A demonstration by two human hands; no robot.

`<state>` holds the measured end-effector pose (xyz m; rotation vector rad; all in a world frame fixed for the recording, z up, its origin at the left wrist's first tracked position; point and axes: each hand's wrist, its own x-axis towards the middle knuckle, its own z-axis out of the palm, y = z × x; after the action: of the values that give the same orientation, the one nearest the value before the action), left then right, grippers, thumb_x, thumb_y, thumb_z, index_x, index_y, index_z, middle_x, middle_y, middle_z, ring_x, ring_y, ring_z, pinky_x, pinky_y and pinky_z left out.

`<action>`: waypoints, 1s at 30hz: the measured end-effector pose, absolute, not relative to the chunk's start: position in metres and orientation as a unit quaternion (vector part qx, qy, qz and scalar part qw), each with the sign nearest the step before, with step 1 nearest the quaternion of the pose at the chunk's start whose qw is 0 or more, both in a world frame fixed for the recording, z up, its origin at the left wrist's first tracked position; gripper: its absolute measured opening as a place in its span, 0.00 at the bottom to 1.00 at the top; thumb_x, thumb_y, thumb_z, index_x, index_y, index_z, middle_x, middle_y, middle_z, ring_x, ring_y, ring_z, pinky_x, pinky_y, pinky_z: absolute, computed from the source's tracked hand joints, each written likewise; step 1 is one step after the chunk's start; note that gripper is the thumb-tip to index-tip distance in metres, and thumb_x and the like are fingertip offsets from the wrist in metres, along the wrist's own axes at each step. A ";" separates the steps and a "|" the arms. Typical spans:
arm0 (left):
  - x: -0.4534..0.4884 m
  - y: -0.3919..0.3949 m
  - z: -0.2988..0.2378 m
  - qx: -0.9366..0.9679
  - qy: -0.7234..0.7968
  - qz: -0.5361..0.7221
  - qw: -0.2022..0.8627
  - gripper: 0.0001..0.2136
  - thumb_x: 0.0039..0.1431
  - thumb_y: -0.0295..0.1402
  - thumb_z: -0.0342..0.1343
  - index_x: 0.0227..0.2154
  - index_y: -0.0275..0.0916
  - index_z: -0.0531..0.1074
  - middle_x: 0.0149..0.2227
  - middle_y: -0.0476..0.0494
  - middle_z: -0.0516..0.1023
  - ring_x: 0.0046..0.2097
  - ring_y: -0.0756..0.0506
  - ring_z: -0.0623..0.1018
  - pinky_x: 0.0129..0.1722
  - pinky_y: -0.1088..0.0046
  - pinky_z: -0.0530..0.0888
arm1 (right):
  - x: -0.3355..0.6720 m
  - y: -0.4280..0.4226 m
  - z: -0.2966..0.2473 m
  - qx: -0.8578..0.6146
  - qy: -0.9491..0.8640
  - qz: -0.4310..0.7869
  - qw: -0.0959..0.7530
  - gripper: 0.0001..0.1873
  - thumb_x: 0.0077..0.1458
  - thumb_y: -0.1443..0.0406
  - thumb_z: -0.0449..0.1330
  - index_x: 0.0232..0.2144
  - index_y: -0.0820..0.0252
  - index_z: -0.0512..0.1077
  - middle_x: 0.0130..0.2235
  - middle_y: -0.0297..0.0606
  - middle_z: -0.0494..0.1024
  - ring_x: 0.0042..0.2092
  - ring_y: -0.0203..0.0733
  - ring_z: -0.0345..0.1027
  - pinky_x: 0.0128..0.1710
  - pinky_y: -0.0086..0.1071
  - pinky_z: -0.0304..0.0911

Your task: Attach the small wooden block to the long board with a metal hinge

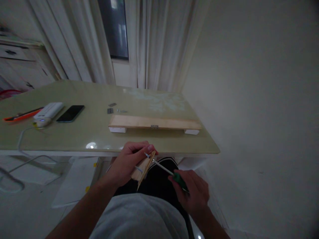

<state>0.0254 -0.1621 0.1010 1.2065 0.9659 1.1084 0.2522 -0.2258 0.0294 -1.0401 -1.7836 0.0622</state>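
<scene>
My left hand [129,162] is closed around a small wooden piece [144,168], held edge-on over my lap, with a screw sticking out near its top. My right hand [193,192] grips a green-handled screwdriver [169,172]; its metal shaft points up-left and its tip meets the screw on the wooden piece. Both hands are below the table's front edge. On the table lies a long wooden board [154,122] resting on two white blocks, with a small metal hinge at the middle of its front edge.
Green-topped table [87,132] holds a black phone [70,113], a white power bank [49,110], an orange tool [21,115] at far left, and small metal parts [113,108] behind the board. Curtains and a window stand behind; a wall is on the right.
</scene>
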 end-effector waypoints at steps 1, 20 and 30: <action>0.027 -0.162 0.099 0.499 0.419 0.478 0.589 0.22 0.53 0.55 0.69 0.25 0.38 0.84 0.25 0.47 0.75 0.26 0.50 0.68 0.26 0.76 0.64 | 0.252 -0.224 0.029 -0.438 -0.736 0.001 0.517 0.06 0.58 0.66 0.69 0.39 0.56 0.77 0.35 0.39 0.84 0.35 0.41 0.76 0.37 0.32 0.70; 0.038 -0.072 0.125 0.401 0.345 0.497 0.688 0.22 0.45 0.51 0.75 0.27 0.35 0.80 0.18 0.55 0.65 0.18 0.58 0.57 0.16 0.79 0.52 | 0.269 -0.119 0.094 -0.441 -0.842 0.120 0.286 0.15 0.71 0.57 0.53 0.35 0.58 0.71 0.31 0.34 0.76 0.33 0.37 0.69 0.35 0.30 0.60; 0.035 -0.052 0.104 0.374 0.397 0.602 0.582 0.22 0.47 0.51 0.74 0.29 0.35 0.81 0.22 0.52 0.72 0.22 0.55 0.66 0.18 0.80 0.60 | 0.265 -0.102 0.072 -0.486 -0.784 -0.068 0.381 0.13 0.68 0.61 0.59 0.50 0.58 0.79 0.34 0.41 0.82 0.34 0.40 0.74 0.35 0.31 0.65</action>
<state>0.0353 -0.0524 0.1044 0.8740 0.9276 1.4065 0.2646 -0.1020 0.0721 -1.2395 -2.0019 -0.1724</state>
